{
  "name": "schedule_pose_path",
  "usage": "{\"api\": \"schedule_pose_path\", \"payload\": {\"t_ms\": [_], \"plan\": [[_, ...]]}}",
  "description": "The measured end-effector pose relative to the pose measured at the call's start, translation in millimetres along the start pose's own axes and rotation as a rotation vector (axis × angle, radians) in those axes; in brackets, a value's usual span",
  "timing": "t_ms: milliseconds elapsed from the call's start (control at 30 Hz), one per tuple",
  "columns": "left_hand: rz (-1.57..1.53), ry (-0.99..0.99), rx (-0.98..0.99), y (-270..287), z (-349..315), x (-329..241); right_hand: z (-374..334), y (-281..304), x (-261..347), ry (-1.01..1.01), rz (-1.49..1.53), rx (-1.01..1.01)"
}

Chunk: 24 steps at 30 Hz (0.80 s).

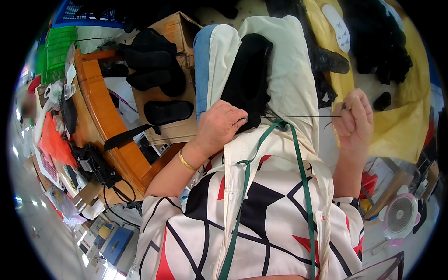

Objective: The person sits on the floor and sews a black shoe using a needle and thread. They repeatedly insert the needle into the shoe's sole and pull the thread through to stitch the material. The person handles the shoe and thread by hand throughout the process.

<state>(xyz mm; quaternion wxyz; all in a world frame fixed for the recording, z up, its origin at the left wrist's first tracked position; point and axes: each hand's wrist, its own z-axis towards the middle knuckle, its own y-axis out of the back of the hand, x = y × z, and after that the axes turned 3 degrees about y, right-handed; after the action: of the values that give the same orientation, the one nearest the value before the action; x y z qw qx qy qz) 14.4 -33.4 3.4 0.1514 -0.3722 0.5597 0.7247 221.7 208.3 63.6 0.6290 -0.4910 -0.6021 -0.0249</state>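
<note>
A black fabric shoe upper [247, 70] lies lengthwise across my lap, over the pale apron [291, 56]. My left hand [219, 122] is closed at the near end of the upper, with thumb and forefinger pinched on its edge. A small shiny bit shows at those fingertips, too small to name. Out to the right, my right hand [355, 116] is raised with fingers curled round a dark thread [303, 116]. That thread runs taut and nearly level between the two hands. A green ribbon [298, 161] hangs below it, with a small greyish piece at its bend.
Left of my knees, black shoe pieces [168, 112] lie on a cardboard box [140, 95], beside an orange wooden stool [105, 107]. Yellow sheeting [396, 135] with black pieces and a white sole shape [336, 28] is at the right. A small fan [400, 215] stands lower right.
</note>
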Motion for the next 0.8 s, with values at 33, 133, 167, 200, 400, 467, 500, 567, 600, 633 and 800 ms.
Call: {"api": "schedule_pose_path", "payload": {"t_ms": [33, 133, 167, 200, 400, 467, 500, 567, 600, 633, 800], "plan": [[0.014, -0.013, -0.001, -1, 1, 1, -2, 5, 1, 0.021, 0.006, -0.01], [0.03, -0.022, -0.015, -4, 6, 3, 0, 17, 1, 0.111, 0.128, -0.082], [0.036, -0.021, -0.015, -5, 6, 2, 2, 25, -1, 0.103, 0.218, -0.047], [0.043, -0.019, -0.017, -5, 6, 2, 4, 26, -6, 0.121, 0.215, -0.08], [-0.069, -0.028, -0.059, -6, 2, 6, 13, 4, -63, -0.055, -0.202, -0.014], [-0.086, -0.027, -0.06, -5, 2, 5, 14, -17, -73, -0.284, -0.456, 0.126], [-0.081, -0.029, -0.056, -4, 2, 5, 15, -23, -84, -0.361, -0.548, 0.184], [-0.073, -0.029, -0.058, -4, 1, 4, 19, -30, -101, -0.18, -0.754, 0.336], [-0.072, -0.031, -0.057, -4, 0, 4, 19, -31, -110, -0.085, -0.855, 0.406], [-0.069, -0.027, -0.059, -5, -2, 4, 19, -30, -119, 0.001, -0.93, 0.428], [-0.083, -0.018, -0.113, -13, -9, 8, 14, -25, -119, -0.107, -1.092, 0.509]]}}
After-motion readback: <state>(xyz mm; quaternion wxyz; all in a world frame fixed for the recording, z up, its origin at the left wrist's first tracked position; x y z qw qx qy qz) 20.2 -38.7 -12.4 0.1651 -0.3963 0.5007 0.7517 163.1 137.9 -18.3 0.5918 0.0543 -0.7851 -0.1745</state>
